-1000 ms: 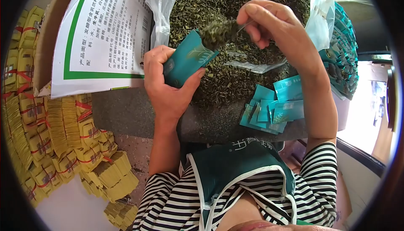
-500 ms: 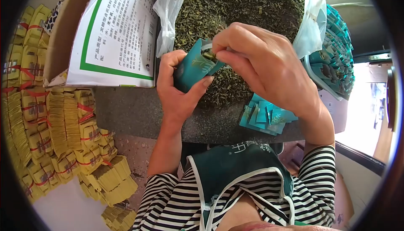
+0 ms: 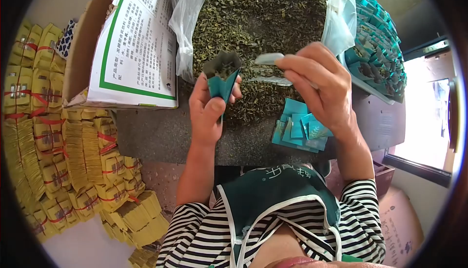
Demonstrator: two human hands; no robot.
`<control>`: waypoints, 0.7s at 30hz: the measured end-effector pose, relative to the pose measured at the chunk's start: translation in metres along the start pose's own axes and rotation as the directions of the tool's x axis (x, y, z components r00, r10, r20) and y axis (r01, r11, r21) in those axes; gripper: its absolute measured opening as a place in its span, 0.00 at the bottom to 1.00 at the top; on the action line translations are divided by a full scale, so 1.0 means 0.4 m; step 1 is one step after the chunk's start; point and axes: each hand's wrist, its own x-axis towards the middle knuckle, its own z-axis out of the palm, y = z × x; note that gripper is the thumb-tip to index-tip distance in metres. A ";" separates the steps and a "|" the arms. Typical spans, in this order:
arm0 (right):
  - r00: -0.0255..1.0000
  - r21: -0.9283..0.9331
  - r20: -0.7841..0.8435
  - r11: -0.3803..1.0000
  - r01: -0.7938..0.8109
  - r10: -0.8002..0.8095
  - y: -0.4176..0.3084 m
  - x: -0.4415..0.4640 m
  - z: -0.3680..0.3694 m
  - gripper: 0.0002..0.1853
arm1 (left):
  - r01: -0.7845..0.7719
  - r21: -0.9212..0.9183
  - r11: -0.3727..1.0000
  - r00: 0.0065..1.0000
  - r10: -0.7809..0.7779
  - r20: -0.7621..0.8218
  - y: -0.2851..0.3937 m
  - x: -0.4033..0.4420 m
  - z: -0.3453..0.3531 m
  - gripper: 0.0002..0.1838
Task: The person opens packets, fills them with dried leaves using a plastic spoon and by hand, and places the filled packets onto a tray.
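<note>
1. Pouch: in your left hand, upright with a slight tilt, over the near left part of the leaves. Mouth gapes upward.
2. Left grip: clamped on the pouch, thumb on the near face, fingers wrapped round the sides and behind. Fingertips behind are partly hidden.
3. Right hand: thumb and fingers pinched together on the scoop. Scoop is beside the pouch, not touching it.
4. Weight: should be very light, even with leaf in it. Fill level: can't tell from this angle.
5. Stiffness: reads as thin, creased film. Expect it to flex and hold a fold, but buckle if you squeeze hard.
6. Surface: teal face looks smooth, probably a bit slick. Use broad finger contact, light pressure.
7. Hold point: lower body, both sides, below the mouth. Pinching at the rim would likely close the opening.
8. Fragility: film should survive handling; a hard crush could crumble dry leaf. Steep tilt could spill it.
9. Spare packets: lie in a loose overlapping stack on the table, near your right forearm. Lift one by its edge; they look likely to slide.
</note>
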 end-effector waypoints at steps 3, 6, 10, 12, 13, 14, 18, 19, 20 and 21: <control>0.997 -0.068 -0.075 0.997 -0.030 0.025 -0.024 -0.040 -0.036 0.08 | 0.030 0.084 0.996 1.000 -0.030 0.000 -0.006 -0.012 0.071 0.50; 0.981 0.048 -0.194 0.999 0.019 -0.009 -0.021 -0.083 -0.059 0.05 | 0.078 -0.045 0.996 0.987 -0.071 0.145 -0.042 -0.019 0.112 0.50; 0.962 0.155 -0.194 0.975 -0.162 0.190 -0.033 -0.167 -0.091 0.08 | 0.292 -0.242 0.925 0.917 -0.200 0.345 -0.069 -0.047 0.182 0.44; 0.880 0.542 -0.070 0.758 -0.362 0.470 -0.065 -0.185 -0.117 0.11 | 0.402 -0.339 0.851 0.870 -0.238 0.433 -0.094 -0.060 0.210 0.39; 0.864 0.516 0.002 0.739 -0.433 0.504 -0.066 -0.203 -0.145 0.14 | 0.390 -0.335 0.858 0.864 -0.215 0.455 -0.102 -0.060 0.230 0.39; 0.846 0.582 0.055 0.671 -0.459 0.531 -0.065 -0.228 -0.159 0.14 | 0.373 -0.332 0.867 0.862 -0.192 0.469 -0.107 -0.062 0.246 0.39; 0.848 0.670 0.028 0.619 -0.409 0.530 -0.044 -0.319 -0.187 0.13 | 0.510 -0.168 0.844 0.761 -0.351 0.546 -0.124 -0.071 0.294 0.47; 0.860 0.691 0.003 0.621 -0.370 0.510 -0.039 -0.339 -0.195 0.12 | 0.546 -0.061 0.835 0.717 -0.428 0.550 -0.109 -0.065 0.320 0.49; 0.845 0.741 -0.036 0.582 -0.336 0.533 -0.035 -0.358 -0.200 0.09 | 0.553 -0.049 0.832 0.703 -0.434 0.564 -0.106 -0.058 0.342 0.49; 0.839 0.741 -0.052 0.585 -0.331 0.541 -0.030 -0.374 -0.215 0.09 | 0.529 0.026 0.848 0.677 -0.440 0.589 -0.106 -0.050 0.365 0.49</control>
